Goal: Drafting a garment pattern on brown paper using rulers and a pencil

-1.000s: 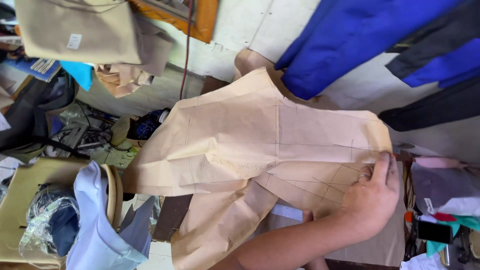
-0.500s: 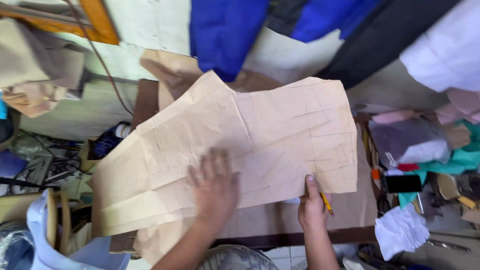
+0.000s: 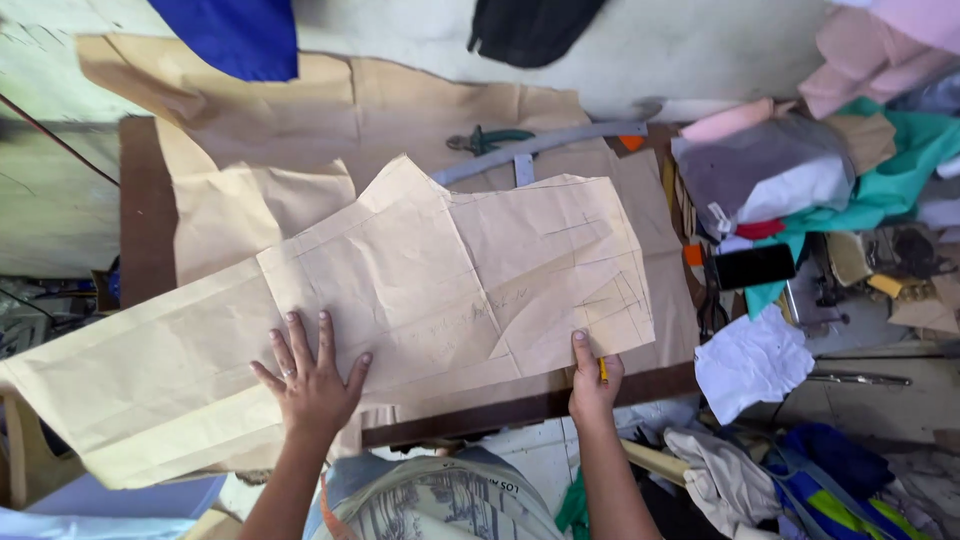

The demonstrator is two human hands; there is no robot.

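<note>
Brown kraft paper, several sheets, layered over a dark wooden bench [image 3: 140,215] that runs from the wall to the near edge.

Item 1. Under-sheet [image 3: 330,100], largest, creased, reaching the far edge and up the wall.

Item 2. Long lower sheet [image 3: 130,385], overhanging the bench's left end and near edge.

Item 3. Cut paper pattern piece [image 3: 470,270], creased, with faint ruled lines near its right side; lies on top, mid-bench, its lower right corner at the near edge.

Item 4. Fabric heap [image 3: 800,170], grey, white, pink and green, at the right end.

Item 5. Grey curved ruler [image 3: 540,150] and green-handled pliers [image 3: 490,140], towards the far edge.

Item 6. Left hand [image 3: 312,385], fingers spread flat, pressing on the paper near the near edge; grips nothing.

Item 7. Right hand [image 3: 592,380], closed around a yellow pencil [image 3: 602,368], thumb pinning the pattern's lower right edge.

Handling note: the step appears to be flattening the pattern for marking. Best done with broad, even palm pressure, smoothing creases outward, keeping the corner pinned so the top sheet cannot slide, and supporting the overhang.
</note>
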